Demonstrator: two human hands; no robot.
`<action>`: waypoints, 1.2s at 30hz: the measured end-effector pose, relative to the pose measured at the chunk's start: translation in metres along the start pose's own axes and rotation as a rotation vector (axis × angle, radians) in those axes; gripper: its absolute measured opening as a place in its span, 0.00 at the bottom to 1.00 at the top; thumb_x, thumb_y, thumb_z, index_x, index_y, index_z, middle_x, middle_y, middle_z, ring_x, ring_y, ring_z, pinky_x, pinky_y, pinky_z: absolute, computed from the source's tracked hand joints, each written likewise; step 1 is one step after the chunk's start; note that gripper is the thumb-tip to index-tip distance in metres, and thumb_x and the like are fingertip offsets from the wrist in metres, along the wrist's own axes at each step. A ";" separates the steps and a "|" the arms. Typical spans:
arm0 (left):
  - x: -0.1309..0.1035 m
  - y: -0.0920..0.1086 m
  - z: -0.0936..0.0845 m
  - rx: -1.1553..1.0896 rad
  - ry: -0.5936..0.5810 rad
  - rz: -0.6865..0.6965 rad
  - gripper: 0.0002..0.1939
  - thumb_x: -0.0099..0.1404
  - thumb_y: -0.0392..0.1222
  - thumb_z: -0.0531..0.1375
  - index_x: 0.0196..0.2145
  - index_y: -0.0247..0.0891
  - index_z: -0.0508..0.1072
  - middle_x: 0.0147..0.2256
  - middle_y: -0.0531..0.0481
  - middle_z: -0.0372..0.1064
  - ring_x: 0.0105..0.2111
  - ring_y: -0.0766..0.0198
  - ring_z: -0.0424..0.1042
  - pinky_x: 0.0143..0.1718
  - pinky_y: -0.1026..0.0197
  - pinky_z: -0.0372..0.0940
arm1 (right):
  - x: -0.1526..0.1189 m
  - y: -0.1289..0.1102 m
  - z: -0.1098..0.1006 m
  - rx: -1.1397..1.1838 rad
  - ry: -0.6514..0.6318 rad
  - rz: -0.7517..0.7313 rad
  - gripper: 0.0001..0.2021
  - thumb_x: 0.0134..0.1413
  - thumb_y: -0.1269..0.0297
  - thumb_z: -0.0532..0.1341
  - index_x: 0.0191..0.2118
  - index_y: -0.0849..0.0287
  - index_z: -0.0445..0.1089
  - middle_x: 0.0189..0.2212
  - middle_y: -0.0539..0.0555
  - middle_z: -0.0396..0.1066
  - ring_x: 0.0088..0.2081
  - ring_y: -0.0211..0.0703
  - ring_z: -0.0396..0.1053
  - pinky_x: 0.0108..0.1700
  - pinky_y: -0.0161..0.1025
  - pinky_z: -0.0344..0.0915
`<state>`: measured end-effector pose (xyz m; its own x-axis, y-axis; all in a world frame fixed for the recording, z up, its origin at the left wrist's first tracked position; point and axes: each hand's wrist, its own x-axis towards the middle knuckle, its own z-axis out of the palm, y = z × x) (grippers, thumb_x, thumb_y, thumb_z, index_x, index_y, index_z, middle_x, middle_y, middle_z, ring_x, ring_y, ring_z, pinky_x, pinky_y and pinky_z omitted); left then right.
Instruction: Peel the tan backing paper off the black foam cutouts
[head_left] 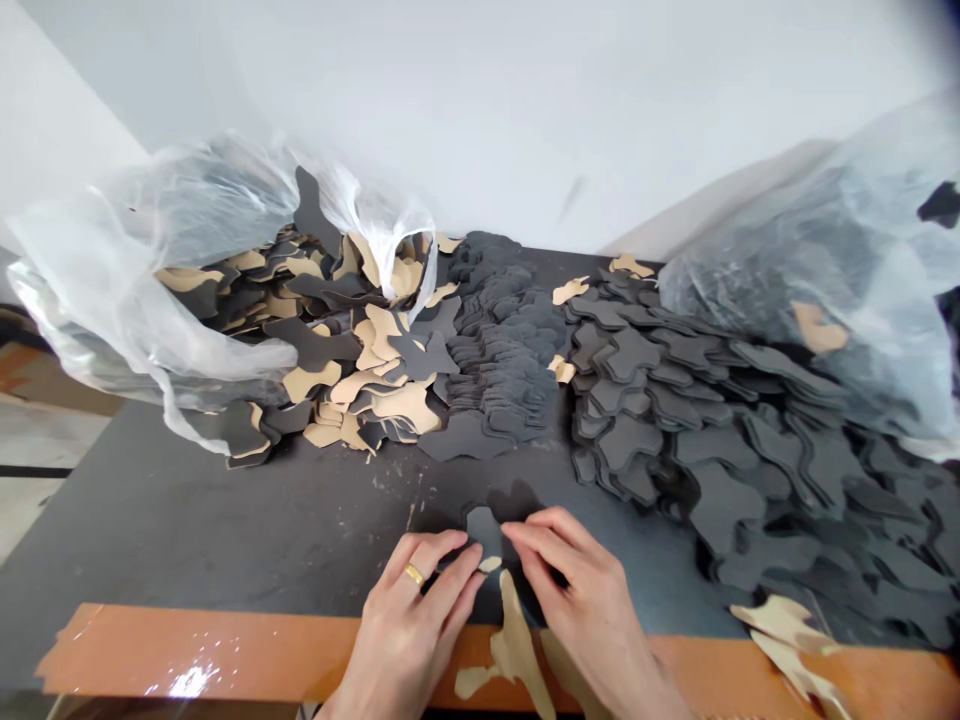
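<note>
Between my two hands, near the table's front edge, lies a dark grey irregular cut-out piece [484, 532]. My left hand [424, 595], with a ring on one finger, is closed on its left side. A small tan bit [490, 565] shows by the left fingertips. On the opposite side, my right hand [574, 575] has its fingers pressed together at the piece's right edge; part of the piece is hidden beneath them. Just below, a curled tan backing sheet [514, 645] lies between my wrists and hangs over the orange tape.
Overlapping grey pieces form rows [502, 350] at the back centre. At right is a larger grey heap [637, 400], with a plastic bag [847, 270] behind. An open plastic bag [150, 270] at left spills mixed grey and tan pieces [382, 350]. Orange tape [225, 655] edges the table.
</note>
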<state>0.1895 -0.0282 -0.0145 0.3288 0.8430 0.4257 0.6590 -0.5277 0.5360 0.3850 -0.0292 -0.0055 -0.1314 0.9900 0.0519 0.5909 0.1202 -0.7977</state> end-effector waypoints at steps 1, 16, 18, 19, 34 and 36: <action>0.001 0.001 0.000 -0.002 -0.002 0.001 0.10 0.71 0.33 0.55 0.44 0.37 0.77 0.42 0.44 0.75 0.38 0.61 0.75 0.41 0.60 0.75 | 0.000 0.001 0.000 -0.009 -0.003 -0.006 0.14 0.64 0.74 0.53 0.45 0.53 0.74 0.38 0.54 0.70 0.36 0.40 0.72 0.38 0.34 0.68; 0.004 0.001 0.001 -0.032 -0.069 -0.003 0.11 0.70 0.31 0.57 0.46 0.34 0.76 0.46 0.41 0.75 0.41 0.58 0.73 0.42 0.57 0.75 | 0.002 0.004 0.003 -0.083 0.022 -0.045 0.15 0.62 0.76 0.53 0.45 0.55 0.73 0.37 0.54 0.70 0.35 0.40 0.73 0.37 0.35 0.70; 0.005 0.002 0.000 -0.032 -0.082 0.000 0.10 0.69 0.31 0.57 0.46 0.33 0.76 0.47 0.41 0.76 0.40 0.58 0.73 0.42 0.57 0.75 | 0.002 0.004 0.003 -0.093 0.017 -0.047 0.15 0.62 0.76 0.53 0.46 0.55 0.73 0.37 0.55 0.70 0.35 0.41 0.73 0.37 0.36 0.70; 0.005 0.002 0.000 -0.031 -0.084 0.002 0.10 0.69 0.31 0.57 0.46 0.33 0.76 0.47 0.41 0.76 0.40 0.58 0.73 0.41 0.57 0.75 | 0.002 0.004 0.003 -0.096 0.017 -0.049 0.15 0.62 0.76 0.53 0.46 0.55 0.73 0.37 0.55 0.70 0.35 0.41 0.73 0.37 0.36 0.70; 0.006 0.002 0.000 -0.033 -0.097 0.003 0.12 0.68 0.29 0.58 0.47 0.34 0.75 0.48 0.42 0.76 0.41 0.57 0.72 0.41 0.56 0.75 | -0.001 0.006 0.005 -0.083 0.008 -0.042 0.14 0.63 0.76 0.53 0.47 0.55 0.72 0.38 0.54 0.70 0.36 0.41 0.72 0.38 0.36 0.69; 0.004 0.002 0.000 -0.033 -0.107 0.005 0.12 0.68 0.29 0.58 0.48 0.33 0.75 0.49 0.41 0.75 0.41 0.57 0.72 0.42 0.56 0.74 | 0.000 0.006 0.005 -0.086 0.010 -0.044 0.14 0.63 0.76 0.53 0.46 0.55 0.72 0.38 0.54 0.70 0.36 0.41 0.72 0.38 0.37 0.69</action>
<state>0.1928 -0.0256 -0.0116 0.4033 0.8459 0.3491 0.6352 -0.5334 0.5586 0.3849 -0.0292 -0.0132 -0.1506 0.9843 0.0919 0.6509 0.1687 -0.7402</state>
